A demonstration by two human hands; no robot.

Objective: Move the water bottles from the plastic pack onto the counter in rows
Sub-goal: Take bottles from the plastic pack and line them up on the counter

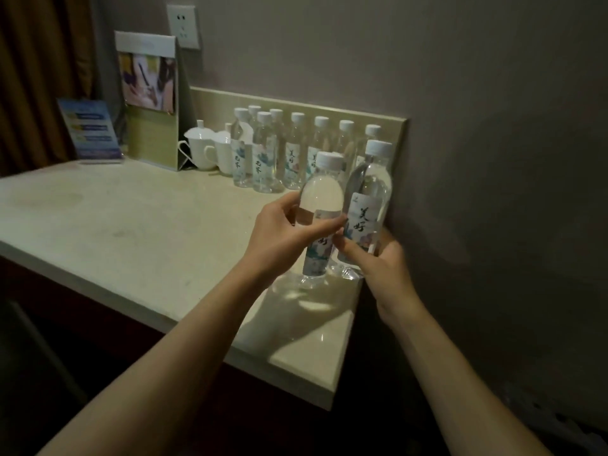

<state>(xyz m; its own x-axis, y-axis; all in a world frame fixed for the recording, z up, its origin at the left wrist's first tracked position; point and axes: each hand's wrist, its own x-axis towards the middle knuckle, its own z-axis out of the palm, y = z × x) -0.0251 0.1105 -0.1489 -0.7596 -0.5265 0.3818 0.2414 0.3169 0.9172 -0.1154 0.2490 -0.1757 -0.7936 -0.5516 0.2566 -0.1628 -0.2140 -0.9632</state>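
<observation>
At the centre right of the frame, our left hand [279,235] gripped one bottle [320,205], fingers [320,227] curled across its label. Our right hand [383,258] gripped a second bottle [368,205] low down, just beside the first. Both stood at the desk [131,225] edge. More bottles [296,153] stood in rows behind, beside white cups [210,149].

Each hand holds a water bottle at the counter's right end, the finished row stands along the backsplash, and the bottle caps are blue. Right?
Not quite: the head view shows white caps, not blue. The left hand and right hand each do hold a bottle, with the row along the backsplash.
</observation>
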